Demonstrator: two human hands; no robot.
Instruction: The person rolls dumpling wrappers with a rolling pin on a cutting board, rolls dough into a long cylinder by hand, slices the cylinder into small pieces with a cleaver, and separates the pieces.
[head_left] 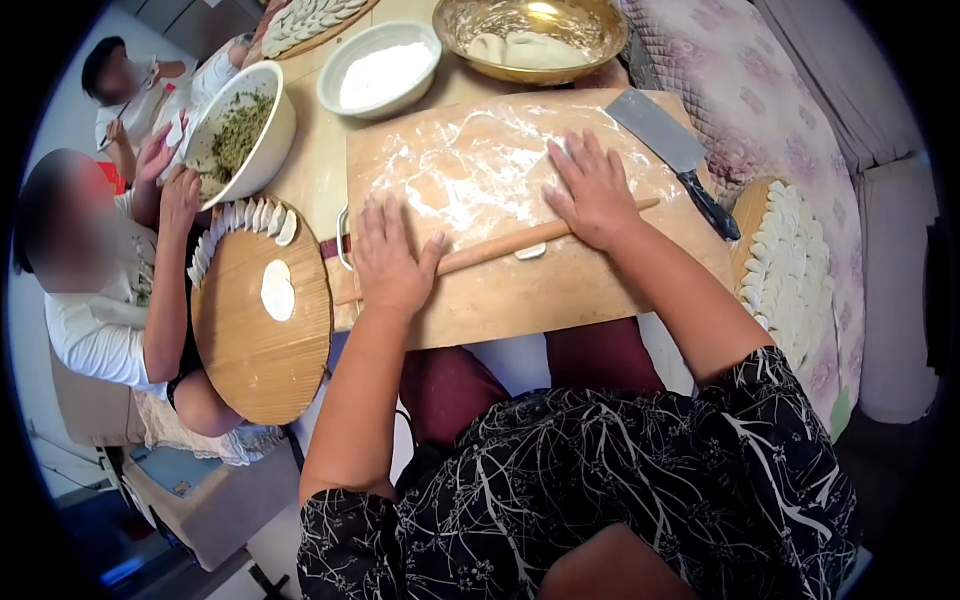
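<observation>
A wooden rolling pin [500,245] lies slantwise across a floured board [500,310]. My left hand [392,262] rests flat on the pin's left part, fingers stretched out toward the far edge. Over its right part lies my right hand [592,192], fingers spread on the floury wood. Both palms press on the pin without gripping it. A bit of white dough [531,251] peeks out under the pin between my hands; most of it is hidden. To the right of my right hand, a cleaver [662,135] with a black handle lies along the board's right edge.
Beyond the board stand a bowl of flour [385,75] and a golden basin [615,40] holding dough. At left, a person's hands [178,190] work by a bowl of green filling [285,130]. Dumplings line a round wooden tray [250,350]; more cover another tray [790,270] at right.
</observation>
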